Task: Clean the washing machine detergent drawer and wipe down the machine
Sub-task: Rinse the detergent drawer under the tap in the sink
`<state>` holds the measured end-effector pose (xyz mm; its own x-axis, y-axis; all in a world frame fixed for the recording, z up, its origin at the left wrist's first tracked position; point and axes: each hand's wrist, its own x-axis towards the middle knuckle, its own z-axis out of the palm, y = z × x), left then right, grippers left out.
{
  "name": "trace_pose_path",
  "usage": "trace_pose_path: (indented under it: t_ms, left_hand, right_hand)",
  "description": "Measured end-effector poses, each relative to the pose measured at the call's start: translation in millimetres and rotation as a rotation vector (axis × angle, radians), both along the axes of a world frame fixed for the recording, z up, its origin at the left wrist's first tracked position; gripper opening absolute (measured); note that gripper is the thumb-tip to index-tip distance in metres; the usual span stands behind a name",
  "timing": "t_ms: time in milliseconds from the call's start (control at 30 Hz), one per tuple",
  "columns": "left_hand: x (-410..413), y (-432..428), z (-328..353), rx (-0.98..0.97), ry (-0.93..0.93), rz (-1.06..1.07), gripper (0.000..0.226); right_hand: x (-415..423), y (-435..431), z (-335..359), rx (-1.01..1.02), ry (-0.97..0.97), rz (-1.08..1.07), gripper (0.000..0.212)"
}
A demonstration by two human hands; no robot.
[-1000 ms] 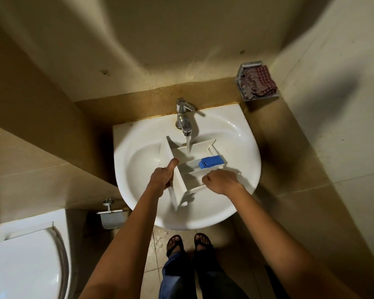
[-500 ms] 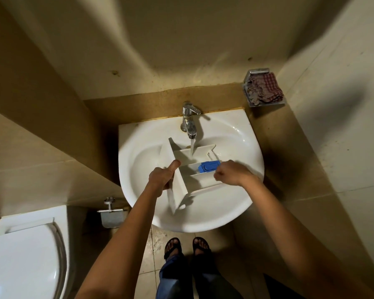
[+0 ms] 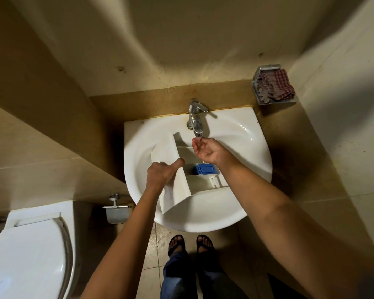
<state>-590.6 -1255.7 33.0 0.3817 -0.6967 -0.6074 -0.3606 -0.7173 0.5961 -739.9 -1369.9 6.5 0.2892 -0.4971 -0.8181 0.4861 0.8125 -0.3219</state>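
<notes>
Inside the glossy white sink (image 3: 244, 137), the white plastic detergent drawer (image 3: 183, 184) lies tilted across the bowl, with bare porcelain left free on its right. The left hand (image 3: 160, 174) grips its flat front panel, thumb stretched along the edge. The right hand (image 3: 206, 151), open and cupped palm-up, sits under the chrome tap (image 3: 195, 119), above the far compartment. A blue rectangular insert (image 3: 205, 169) sits mid-drawer.

Bare forearms (image 3: 125, 234), blue trousers (image 3: 175, 277), black sandals (image 3: 177, 244) (open-toed).

White detergent drawer (image 3: 177, 169), blue insert (image 3: 205, 169), tilted in sink (image 3: 246, 134)
</notes>
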Motion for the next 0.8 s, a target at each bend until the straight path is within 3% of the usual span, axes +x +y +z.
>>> trace_pose_path:
  t_ms: [267,433,533,667,800]
  left_hand:
    - [-5,2,-12,-0.053,0.006,0.111,0.061]
    - [-3,4,-13,-0.044,0.046,0.134,0.087]
    - [-5,4,-9,-0.029,0.058,0.128,0.104]
    - [-5,3,-7,-0.022,0.07,0.122,0.112]
    - [-6,3,-10,-0.02,0.06,0.125,0.105]
  right_hand:
    - [4,-2,-2,0.016,-0.088,-0.033,0.014]
    - [-2,2,1,0.024,-0.103,-0.01,0.019]
    - [2,24,14,-0.036,0.003,0.194,0.02]
    - [6,65,9,-0.343,0.144,0.577,0.024]
    - [-27,78,-1,-0.48,0.173,0.646,0.014]
